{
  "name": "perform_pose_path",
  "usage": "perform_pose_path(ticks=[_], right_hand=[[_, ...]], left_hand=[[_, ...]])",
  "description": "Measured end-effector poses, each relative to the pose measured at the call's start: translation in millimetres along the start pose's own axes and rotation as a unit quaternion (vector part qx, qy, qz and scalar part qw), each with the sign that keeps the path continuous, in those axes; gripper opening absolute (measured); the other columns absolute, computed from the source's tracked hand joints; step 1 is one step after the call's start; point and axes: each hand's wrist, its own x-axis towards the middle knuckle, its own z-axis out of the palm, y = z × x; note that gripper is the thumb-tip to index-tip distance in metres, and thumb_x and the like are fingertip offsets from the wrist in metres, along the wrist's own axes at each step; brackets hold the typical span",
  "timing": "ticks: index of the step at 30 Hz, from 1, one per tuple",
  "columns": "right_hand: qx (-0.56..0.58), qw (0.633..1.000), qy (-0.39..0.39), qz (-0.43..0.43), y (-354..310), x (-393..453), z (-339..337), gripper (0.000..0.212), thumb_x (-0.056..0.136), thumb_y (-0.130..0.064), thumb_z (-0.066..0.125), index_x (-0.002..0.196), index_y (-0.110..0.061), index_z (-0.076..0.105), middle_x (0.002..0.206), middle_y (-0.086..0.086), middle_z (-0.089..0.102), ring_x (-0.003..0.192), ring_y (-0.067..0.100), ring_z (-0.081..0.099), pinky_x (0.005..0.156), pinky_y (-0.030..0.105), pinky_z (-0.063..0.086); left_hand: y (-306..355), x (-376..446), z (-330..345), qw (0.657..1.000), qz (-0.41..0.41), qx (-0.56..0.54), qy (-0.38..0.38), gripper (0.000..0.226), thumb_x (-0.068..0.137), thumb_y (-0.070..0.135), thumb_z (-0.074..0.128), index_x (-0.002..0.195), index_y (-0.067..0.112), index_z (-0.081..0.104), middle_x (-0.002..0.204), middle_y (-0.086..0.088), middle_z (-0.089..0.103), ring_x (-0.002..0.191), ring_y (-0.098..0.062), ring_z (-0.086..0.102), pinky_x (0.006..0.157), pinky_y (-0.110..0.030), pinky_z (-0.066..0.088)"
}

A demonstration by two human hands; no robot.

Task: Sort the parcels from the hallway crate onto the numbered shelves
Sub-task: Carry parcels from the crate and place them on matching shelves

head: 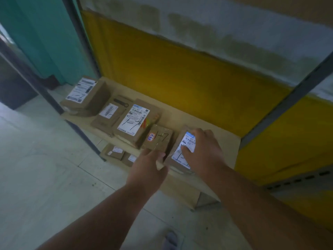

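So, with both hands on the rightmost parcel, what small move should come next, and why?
Probably slide the rightmost parcel left against the small parcel marked 1-7. The right hand lies on its label, the left hand at its corner, and a gap shows.

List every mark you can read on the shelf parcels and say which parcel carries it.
"1-7": handwritten on the big white-label parcel.
"1-7": handwritten on the small brown parcel.
"1-": partly hidden by the right hand, on the rightmost parcel.
Printed labels, the orange sticker and the far-left parcels' marks: too blurred.
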Motion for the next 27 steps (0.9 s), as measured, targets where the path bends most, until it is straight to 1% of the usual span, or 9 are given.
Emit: perform_pose_path(ticks=[2,6,9,12,14,18,21,24,27], right_hand=[[0.027,0.999,0.011,-0.041,-23,-16,-7,0.052,0.089,-0.04,0.066,0.133,-0.022,0.046,0.129,0.006,0.047,0.114,0.026,0.052,0.091,0.038,0.049],[0.041,0.992,0.013,-0.115,-90,-47,-14,0.049,0.089,-0.042,0.066,0.131,-0.023,0.049,0.131,0.002,0.048,0.114,0.022,0.053,0.09,0.035,0.048],[0.069,0.981,0.013,-0.182,-157,-66,-5,0.049,0.088,-0.042,0.066,0.132,-0.026,0.048,0.13,0.001,0.051,0.114,0.019,0.054,0.09,0.038,0.051],[0.087,0.965,0.018,-0.245,-241,-78,12,0.047,0.09,-0.044,0.062,0.132,-0.026,0.049,0.127,-0.003,0.053,0.107,0.013,0.054,0.082,0.028,0.047],[0.119,0.953,0.008,-0.279,-306,-88,27,0.047,0.091,-0.044,0.061,0.133,-0.026,0.049,0.127,-0.003,0.052,0.109,0.011,0.053,0.083,0.025,0.046],[0.165,0.926,-0.002,-0.34,-425,-109,59,0.048,0.091,-0.043,0.062,0.133,-0.025,0.049,0.127,-0.002,0.052,0.109,0.011,0.055,0.082,0.024,0.048],[0.164,0.911,-0.013,-0.378,-497,-117,76,0.048,0.09,-0.042,0.063,0.132,-0.024,0.05,0.126,-0.004,0.05,0.105,0.01,0.055,0.078,0.023,0.041],[0.155,0.896,-0.029,-0.415,-562,-115,87,0.048,0.089,-0.041,0.064,0.131,-0.023,0.051,0.123,-0.003,0.051,0.105,0.012,0.054,0.08,0.022,0.038],[0.147,0.88,-0.04,-0.45,-624,-98,99,0.05,0.089,-0.043,0.064,0.133,-0.023,0.051,0.127,-0.004,0.052,0.108,0.012,0.054,0.082,0.021,0.037]], left_hand=[[-17,-19,-15,1.0,-0.003,-0.001,0.013,0.039,0.085,0.037,0.07,0.123,0.035,0.062,0.124,0.013,0.054,0.101,-0.01,0.063,0.083,-0.032,0.056],[-57,-49,-65,0.998,-0.025,0.003,0.051,0.036,0.085,0.035,0.072,0.12,0.034,0.064,0.119,0.012,0.057,0.096,-0.008,0.06,0.083,-0.028,0.053],[-96,-64,-115,0.996,-0.029,-0.021,0.087,0.033,0.084,0.036,0.075,0.116,0.035,0.066,0.114,0.013,0.058,0.088,0.0,0.06,0.075,-0.02,0.05],[-148,-83,-176,0.987,-0.03,-0.043,0.151,0.028,0.082,0.031,0.079,0.105,0.04,0.066,0.107,0.014,0.059,0.084,0.003,0.06,0.07,-0.013,0.049],[-188,-98,-223,0.979,-0.043,-0.032,0.198,0.03,0.081,0.032,0.08,0.108,0.036,0.067,0.106,0.015,0.059,0.083,0.007,0.059,0.07,-0.009,0.047],[-264,-127,-318,0.958,-0.077,-0.017,0.277,0.034,0.08,0.03,0.081,0.112,0.029,0.069,0.106,0.012,0.06,0.085,0.003,0.06,0.079,-0.023,0.053],[-312,-148,-377,0.945,-0.11,-0.004,0.308,0.035,0.081,0.031,0.08,0.115,0.03,0.068,0.107,0.012,0.06,0.087,-0.003,0.061,0.081,-0.025,0.053],[-354,-155,-421,0.935,-0.14,-0.004,0.325,0.037,0.083,0.034,0.079,0.118,0.032,0.067,0.109,0.015,0.059,0.089,0.0,0.059,0.081,-0.023,0.053],[-393,-139,-460,0.929,-0.157,-0.006,0.336,0.038,0.083,0.035,0.077,0.119,0.033,0.066,0.108,0.018,0.056,0.091,0.002,0.058,0.081,-0.024,0.055]])
